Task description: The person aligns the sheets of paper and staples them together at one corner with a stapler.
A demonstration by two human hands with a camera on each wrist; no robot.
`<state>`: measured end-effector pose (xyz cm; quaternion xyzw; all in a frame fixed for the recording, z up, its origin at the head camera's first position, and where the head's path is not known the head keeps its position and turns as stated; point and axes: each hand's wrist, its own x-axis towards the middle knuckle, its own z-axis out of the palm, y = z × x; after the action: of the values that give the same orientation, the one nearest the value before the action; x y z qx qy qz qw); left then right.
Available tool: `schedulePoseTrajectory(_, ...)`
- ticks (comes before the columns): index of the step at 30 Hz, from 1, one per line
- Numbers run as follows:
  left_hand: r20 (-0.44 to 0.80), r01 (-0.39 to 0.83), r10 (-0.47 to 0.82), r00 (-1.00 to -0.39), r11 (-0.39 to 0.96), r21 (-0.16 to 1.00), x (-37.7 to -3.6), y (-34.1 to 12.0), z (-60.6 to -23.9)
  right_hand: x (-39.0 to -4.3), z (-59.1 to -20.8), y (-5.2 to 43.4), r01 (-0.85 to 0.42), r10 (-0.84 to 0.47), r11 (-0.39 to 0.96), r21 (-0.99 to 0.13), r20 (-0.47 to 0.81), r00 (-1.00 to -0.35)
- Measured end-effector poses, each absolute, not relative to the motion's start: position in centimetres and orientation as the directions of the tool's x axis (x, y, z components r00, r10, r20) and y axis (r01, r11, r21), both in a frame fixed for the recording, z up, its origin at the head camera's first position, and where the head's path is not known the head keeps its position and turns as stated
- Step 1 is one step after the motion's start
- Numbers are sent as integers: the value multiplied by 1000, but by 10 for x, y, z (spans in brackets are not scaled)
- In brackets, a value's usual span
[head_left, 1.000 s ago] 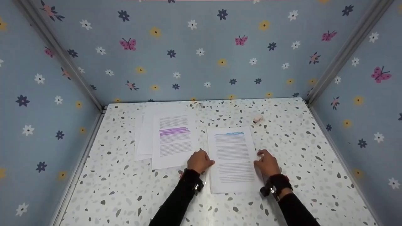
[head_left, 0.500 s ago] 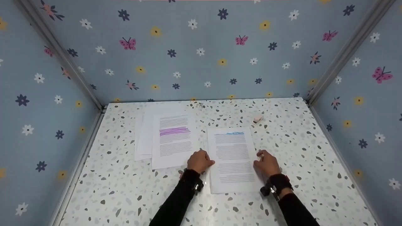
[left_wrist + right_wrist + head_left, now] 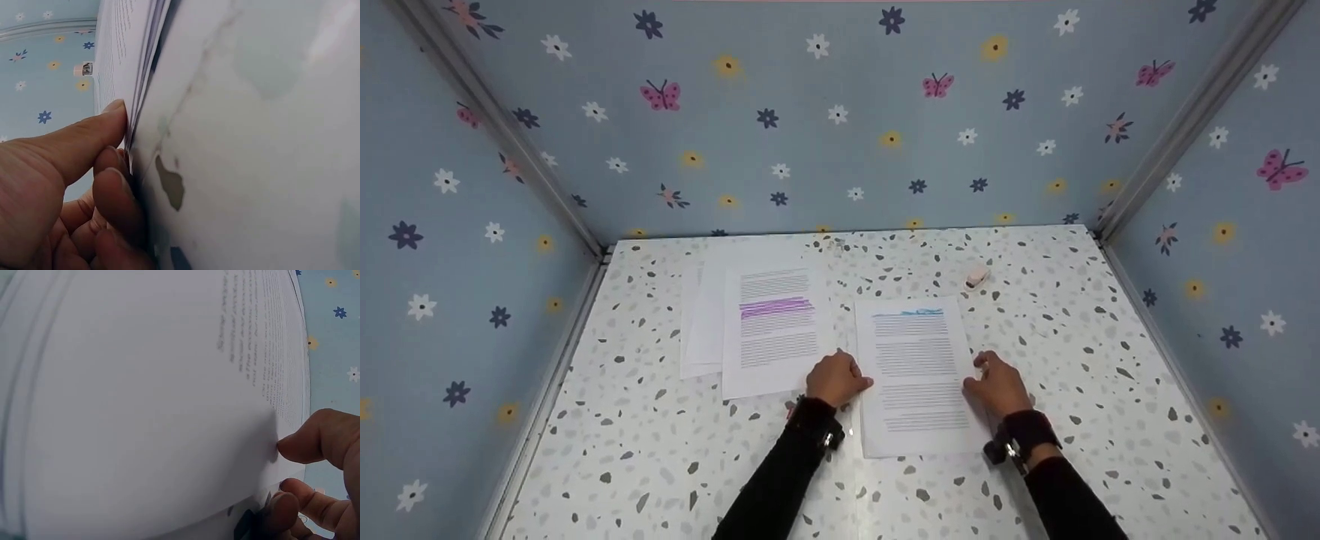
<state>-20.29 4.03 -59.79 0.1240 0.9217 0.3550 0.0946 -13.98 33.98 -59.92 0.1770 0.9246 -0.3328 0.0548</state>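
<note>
A stack of printed papers (image 3: 915,405) lies in front of me, its top sheet marked with a blue highlight near the top. At its left edge my left hand (image 3: 836,381) pinches the sheets, thumb on top and curled fingers below; several layered edges of the papers (image 3: 147,62) show in the left wrist view. On the opposite edge is my right hand (image 3: 997,386), its thumb (image 3: 304,444) pressed on the top sheet and its bent fingers (image 3: 284,509) just under the rim. The undersides of the sheets are hidden.
Left of the stack lie more loose sheets (image 3: 780,382), overlapping, the top one streaked with purple highlighter. A small pale pink object with a dark end (image 3: 976,278) sits beyond the stack on the speckled table (image 3: 660,465). Flower-patterned walls (image 3: 840,150) enclose three sides.
The head view has tipped slightly, so the scene sits a little higher in the picture. Both hands keep their places at the stack's edges, and the papers lie as before.
</note>
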Motion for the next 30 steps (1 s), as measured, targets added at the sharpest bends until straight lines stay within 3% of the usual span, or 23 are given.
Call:
schedulePoseTrajectory(18,-141,155,303,-942,770,619,-207,41,-592,-141,-597,341,368,283,711,-599,-236,-930)
schedulePoseTrajectory(30,-140,115,279,-950,731,673,-219,32,-580,-145,-582,345,391,305,633,-668,-249,-919)
